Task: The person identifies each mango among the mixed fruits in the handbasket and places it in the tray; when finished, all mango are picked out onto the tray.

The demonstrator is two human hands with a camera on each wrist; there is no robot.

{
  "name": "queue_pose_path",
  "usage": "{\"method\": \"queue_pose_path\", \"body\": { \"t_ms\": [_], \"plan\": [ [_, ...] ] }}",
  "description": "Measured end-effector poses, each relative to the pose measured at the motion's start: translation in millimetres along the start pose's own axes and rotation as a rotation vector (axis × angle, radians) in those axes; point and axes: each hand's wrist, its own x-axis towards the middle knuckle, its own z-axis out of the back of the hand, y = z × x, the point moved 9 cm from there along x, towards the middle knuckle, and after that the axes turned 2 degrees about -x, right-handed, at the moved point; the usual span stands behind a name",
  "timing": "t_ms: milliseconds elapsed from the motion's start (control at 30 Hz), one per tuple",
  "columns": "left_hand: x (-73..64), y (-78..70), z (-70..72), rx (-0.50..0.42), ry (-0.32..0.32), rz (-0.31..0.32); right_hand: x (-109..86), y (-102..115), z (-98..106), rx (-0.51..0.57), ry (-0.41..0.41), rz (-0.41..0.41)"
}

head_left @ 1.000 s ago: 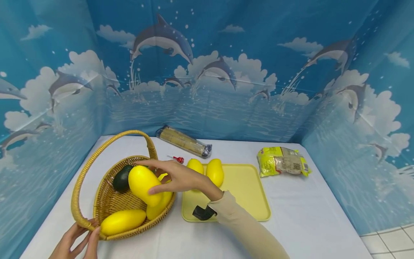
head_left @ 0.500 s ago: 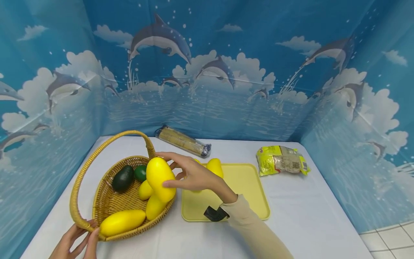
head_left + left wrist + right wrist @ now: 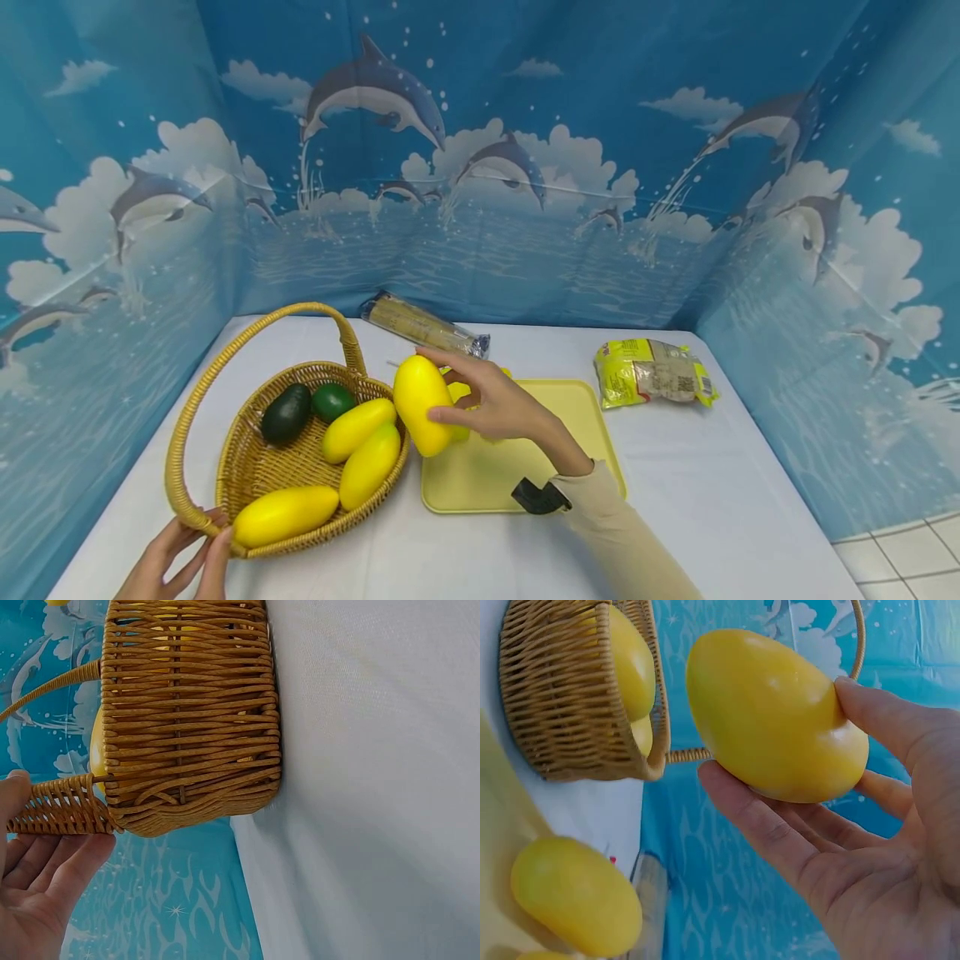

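My right hand (image 3: 498, 402) holds a yellow mango (image 3: 420, 406) between thumb and fingers, in the air over the gap between basket and tray. In the right wrist view the mango (image 3: 772, 716) is whole and smooth. My left hand (image 3: 176, 560) grips the near end of the handle on the wicker basket (image 3: 273, 471). Inside the basket lie three more mangoes (image 3: 285, 515), a dark avocado (image 3: 286, 414) and a greener oval fruit (image 3: 332, 402). On the yellow tray (image 3: 581, 442), mangoes are mostly hidden behind my right hand; one mango (image 3: 577, 896) shows in the right wrist view.
A long clear-wrapped pack of yellowish sticks (image 3: 420, 323) lies at the back of the white table. Towards the back right lies a yellow-green plastic bag (image 3: 656, 373). A dolphin-print curtain (image 3: 480, 233) stands behind and at both sides.
My right hand has carried the mango out of the basket, rightwards past its rim to the tray's left edge. The fruits beneath it have come into sight. My left hand has stayed put.
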Motion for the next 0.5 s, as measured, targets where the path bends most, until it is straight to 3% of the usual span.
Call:
{"method": "queue_pose_path", "body": {
  "t_ms": [500],
  "plan": [
    [-0.3,3.0,-1.0,-0.001,-0.003,0.014,-43.2,-27.8,40.7,0.029,-0.129,-0.106]
  ]
}}
